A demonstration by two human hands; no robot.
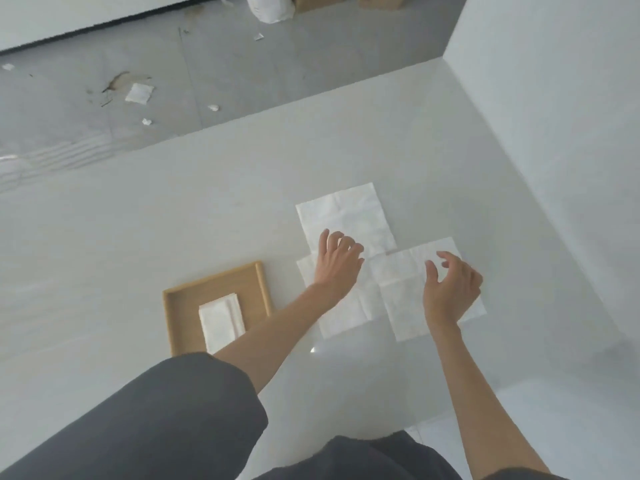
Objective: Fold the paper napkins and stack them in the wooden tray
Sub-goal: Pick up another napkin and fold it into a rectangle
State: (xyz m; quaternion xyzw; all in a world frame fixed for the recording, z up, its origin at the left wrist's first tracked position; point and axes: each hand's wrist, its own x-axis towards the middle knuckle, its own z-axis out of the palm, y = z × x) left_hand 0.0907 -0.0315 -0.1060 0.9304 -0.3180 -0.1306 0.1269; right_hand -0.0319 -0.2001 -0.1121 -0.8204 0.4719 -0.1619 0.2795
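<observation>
Left hand (337, 263) hangs over the centre unfolded white paper napkin (346, 313), right hand (450, 289) over the right-hand unfolded napkin (401, 299); both are loosely curled, holding nothing. Best to pinch one sheet's far corners, match edges, then crease. A folded white napkin (221, 322) lies in the rectangular wooden tray (264, 289), lower left.

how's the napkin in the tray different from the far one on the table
The tray napkin is folded into a narrow rectangle; the far napkin lies open and flat. The tray napkin looks layered; the far napkin is one wide creased sheet. The tray napkin sits in the tray; the far napkin lies on the table. Both are white paper.
</observation>
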